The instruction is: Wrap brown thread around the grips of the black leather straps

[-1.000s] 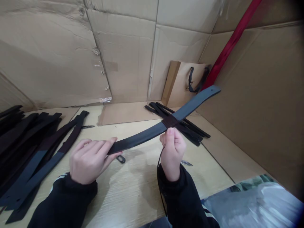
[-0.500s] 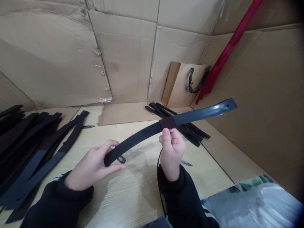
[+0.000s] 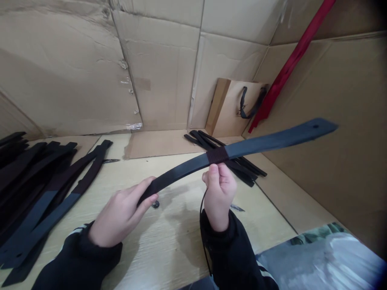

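A long, curved dark strip (image 3: 272,139) with a hole near its pointed right end is held above the table. Dark brown cord (image 3: 217,155) is wound round its middle. My left hand (image 3: 123,211) grips the strip's lower left end between thumb and fingers. My right hand (image 3: 220,193) is closed in a pinch just under the wound part, and a thin black cord (image 3: 201,217) hangs down from it past the sleeve. A small black object (image 3: 155,204) lies partly hidden behind my left fingertips.
Several dark strips (image 3: 63,201) are piled at the left. More black strips (image 3: 248,173) lie behind the held one. A paper bag (image 3: 231,104), a red strap (image 3: 290,64), a pointed metal piece (image 3: 237,208) and clear plastic (image 3: 326,262) are also there.
The held strip has turned about its length and shifted right, its tip reaching further out. My left hand has closed from a loose, spread hold round its lower end. My right hand barely moved.
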A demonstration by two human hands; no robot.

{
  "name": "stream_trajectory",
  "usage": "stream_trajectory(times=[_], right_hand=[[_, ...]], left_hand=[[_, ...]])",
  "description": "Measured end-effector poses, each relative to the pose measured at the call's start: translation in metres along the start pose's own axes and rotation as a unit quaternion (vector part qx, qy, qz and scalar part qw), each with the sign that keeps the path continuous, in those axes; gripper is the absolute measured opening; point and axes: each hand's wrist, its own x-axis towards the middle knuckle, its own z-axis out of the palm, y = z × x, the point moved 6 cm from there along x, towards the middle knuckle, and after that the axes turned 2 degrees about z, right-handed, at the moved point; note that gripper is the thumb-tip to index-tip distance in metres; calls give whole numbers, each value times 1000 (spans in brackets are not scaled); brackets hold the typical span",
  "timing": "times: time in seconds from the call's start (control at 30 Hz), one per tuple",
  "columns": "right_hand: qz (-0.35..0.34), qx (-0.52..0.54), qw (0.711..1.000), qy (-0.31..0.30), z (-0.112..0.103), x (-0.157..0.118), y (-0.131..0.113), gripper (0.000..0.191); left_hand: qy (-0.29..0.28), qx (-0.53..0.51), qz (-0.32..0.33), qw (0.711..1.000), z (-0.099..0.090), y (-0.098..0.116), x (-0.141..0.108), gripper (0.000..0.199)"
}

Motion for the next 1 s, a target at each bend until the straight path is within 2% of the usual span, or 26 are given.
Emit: stream_trajectory(times=[0.13,0.23,0.3,0.4,0.5,0.6,0.7,0.77,0.83,1.0], right_hand=[[14,36,999,-21,3,1,1,24],[16,45,999,1,-1,3,2,24],[18,36,999,18,-3,3,4,27],[22,18,999,26,-4,3,5,29],[16,7,999,43,-6,3,5,28],[11,3,998,60,-8,4,4,30],[3,4,997,75,-11,5,4,32],[0,9,997,76,-11,5,4,32],[5,18,998,65,-10,6,5,29],[20,49,998,37,-4,7,7,28]], left_hand=[[-87,-123,-21,988,3,1,1,34],[-130,-161,-41,978,4,3,1,46],[-139,-176,-58,973,5,2,1,46],[-95,-108,-39,989,4,0,-1,37],[-16,59,23,998,2,0,-4,42],[92,181,90,975,-6,6,-7,27],[163,229,127,951,-14,11,-7,30],[171,233,133,948,-17,12,-6,39],[155,224,134,953,-16,11,-5,41],[133,157,133,970,-12,5,-6,28]])
